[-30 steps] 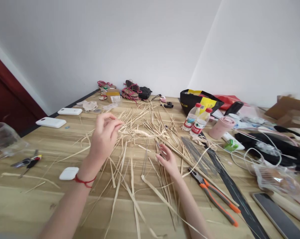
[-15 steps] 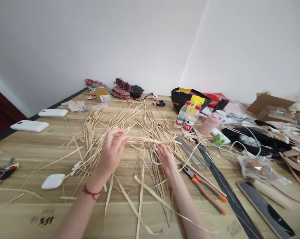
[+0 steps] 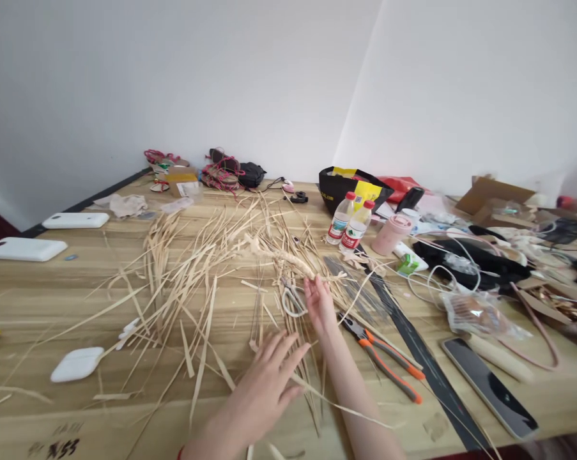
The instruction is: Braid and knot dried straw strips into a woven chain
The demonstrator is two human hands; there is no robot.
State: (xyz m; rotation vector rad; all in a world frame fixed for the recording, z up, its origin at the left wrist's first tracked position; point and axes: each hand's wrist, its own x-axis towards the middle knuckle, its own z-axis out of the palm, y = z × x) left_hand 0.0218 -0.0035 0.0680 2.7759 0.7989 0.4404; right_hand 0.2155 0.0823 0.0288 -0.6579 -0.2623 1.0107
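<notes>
A braided straw piece [image 3: 288, 259] lies across a spread of loose straw strips [image 3: 192, 281] on the wooden table [image 3: 53, 300]. My right hand [image 3: 318, 305] holds the near end of the braid, its fingers pinched on it. My left hand [image 3: 264, 383] lies lower down, fingers stretched out flat over the strips near the table's front, holding nothing. White-handled scissors [image 3: 292, 299] lie just left of my right hand.
Orange-handled pliers [image 3: 381, 358] and a long black ruler [image 3: 413, 345] lie to the right. Two water bottles [image 3: 349, 225], a pink cup [image 3: 388, 234], a black bag [image 3: 340, 185], cables, a phone [image 3: 489, 386] and white cases [image 3: 75, 364] surround the straw.
My left hand let go of the braid's far end and dropped toward the table's front edge, fingers spread. My right hand now holds the braid. The camera turned right.
</notes>
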